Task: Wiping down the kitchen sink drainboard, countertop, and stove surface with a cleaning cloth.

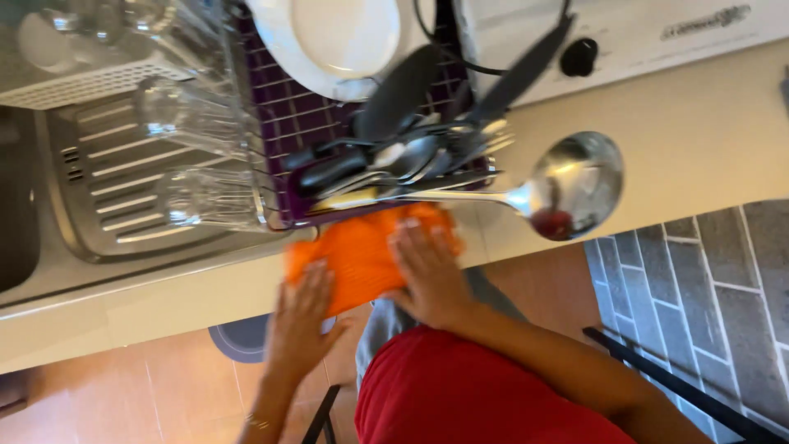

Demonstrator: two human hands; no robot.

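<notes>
The pale worktop (657, 156) runs across the view, with a steel sink drainboard (140, 189) set into it on one side. On the drainboard stands a purple dish rack (288, 115), the landmark here. A white plate (329, 37) leans in the rack's far part, clear glasses (193, 123) lie on the sink side of it, and its cutlery holder (394, 156) at the near edge is crammed with dark-handled utensils and spoons. A steel ladle (567, 185) sticks out sideways from the holder, its bowl hanging over the worktop's edge.

Just in front of the rack, at the worktop's near edge, lies an orange cloth (362, 255). The left hand (304, 316) rests flat with fingers spread on the cloth's near corner; the right hand (427, 271) is pressed palm-down, fingers extended, on its middle. Neither pinches it. The picture is motion-blurred, so finer finger contact cannot be told.

To handle the cloth well, both palms should keep even pressure and stay low, clear of the ladle handle and the protruding utensils directly above the knuckles.
</notes>
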